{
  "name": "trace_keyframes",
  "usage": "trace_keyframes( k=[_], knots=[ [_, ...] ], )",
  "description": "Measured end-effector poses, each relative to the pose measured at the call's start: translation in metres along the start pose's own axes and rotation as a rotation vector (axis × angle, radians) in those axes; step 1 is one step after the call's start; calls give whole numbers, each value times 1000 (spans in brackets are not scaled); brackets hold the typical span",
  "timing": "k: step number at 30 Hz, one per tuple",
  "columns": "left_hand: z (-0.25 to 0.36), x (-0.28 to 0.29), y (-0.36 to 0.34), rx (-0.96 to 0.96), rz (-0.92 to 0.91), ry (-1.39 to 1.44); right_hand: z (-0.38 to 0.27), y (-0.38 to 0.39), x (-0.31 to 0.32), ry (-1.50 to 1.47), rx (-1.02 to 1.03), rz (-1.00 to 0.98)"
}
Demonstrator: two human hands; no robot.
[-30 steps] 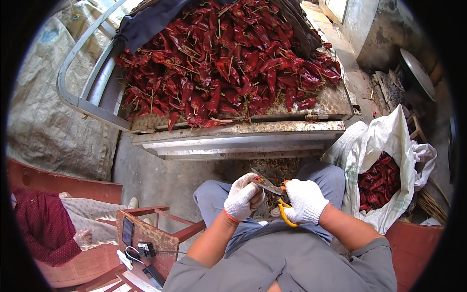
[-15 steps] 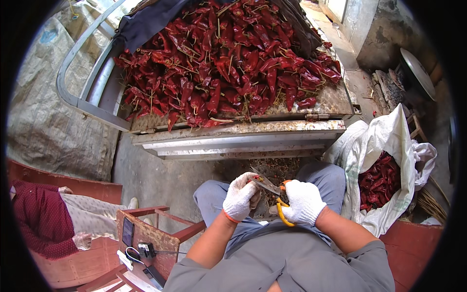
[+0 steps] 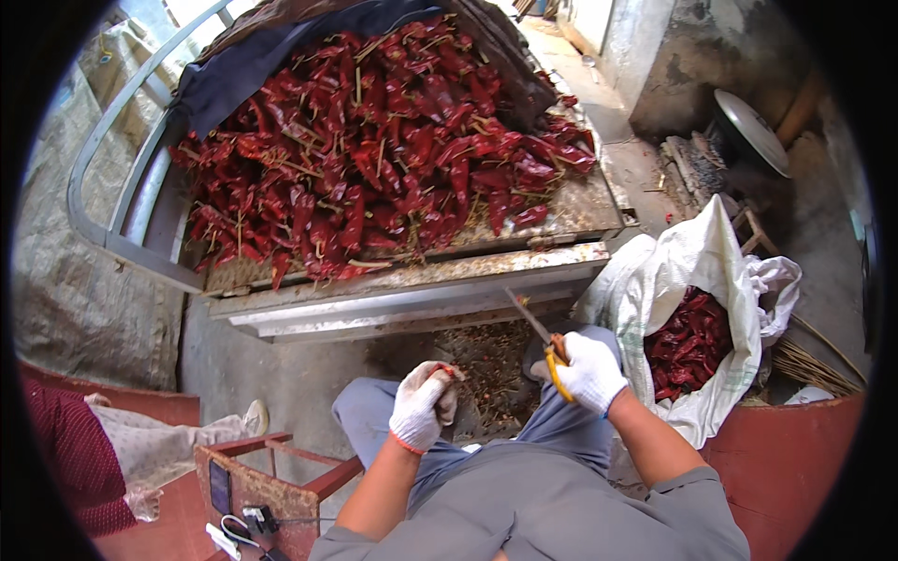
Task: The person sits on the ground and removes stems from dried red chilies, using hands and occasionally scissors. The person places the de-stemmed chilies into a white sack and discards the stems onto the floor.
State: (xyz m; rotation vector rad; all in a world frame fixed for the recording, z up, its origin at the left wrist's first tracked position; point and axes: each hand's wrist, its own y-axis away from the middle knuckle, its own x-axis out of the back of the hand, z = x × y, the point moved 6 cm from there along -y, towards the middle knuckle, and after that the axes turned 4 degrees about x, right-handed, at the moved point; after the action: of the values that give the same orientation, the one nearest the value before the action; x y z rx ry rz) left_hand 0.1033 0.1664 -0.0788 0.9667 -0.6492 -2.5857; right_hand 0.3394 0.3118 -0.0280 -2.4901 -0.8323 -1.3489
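My left hand (image 3: 423,404), in a white glove, is closed in front of my knees. A small red bit, seemingly a chili pepper (image 3: 451,371), pokes out at its fingertips; the rest is hidden in the glove. My gloved right hand (image 3: 593,368) holds scissors (image 3: 532,320) by their yellow-orange handles. The blades look closed and point up and left, apart from the left hand. A scrap clings near their tip. Beyond both hands, a heap of dried red chili peppers (image 3: 374,159), many with pale stems, lies on a cart bed (image 3: 561,220).
To the right, an open white woven sack (image 3: 613,280) holds red peppers. Stem scraps (image 3: 491,374) litter the floor between my legs. A wooden stool (image 3: 281,496) carries a phone and cables at lower left. Beside it sits another person (image 3: 75,458). The cart's metal rail (image 3: 89,220) curves at left.
The scissors have come away from my left hand, moving right and swinging up. My hands are farther apart. The whole view has shifted, with the cart now farther left.
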Motion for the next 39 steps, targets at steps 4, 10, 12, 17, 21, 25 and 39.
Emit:
trace_keyframes(
  k=[4,10,12,17,21,25,39],
  knots=[
    [-2,15,-2,-20,59,-29,52,-38,71,126,-180,146],
    [-4,12,-2,-3,80,-96,97,-112,108,571,-215,103],
    [-6,15,-2,10,73,-125,79,-131,119,540,-276,126],
    [-1,14,1,-9,15,-102,59,-168,116,455,-24,390],
    [-1,15,2,-32,-7,-33,12,-184,83,427,199,315],
    [0,8,-1,-16,-12,-20,6,-199,63,414,113,58],
    [36,-59,-11,-135,-17,-183,-66,-47,-14,-1691,-57,-353]
  ],
)
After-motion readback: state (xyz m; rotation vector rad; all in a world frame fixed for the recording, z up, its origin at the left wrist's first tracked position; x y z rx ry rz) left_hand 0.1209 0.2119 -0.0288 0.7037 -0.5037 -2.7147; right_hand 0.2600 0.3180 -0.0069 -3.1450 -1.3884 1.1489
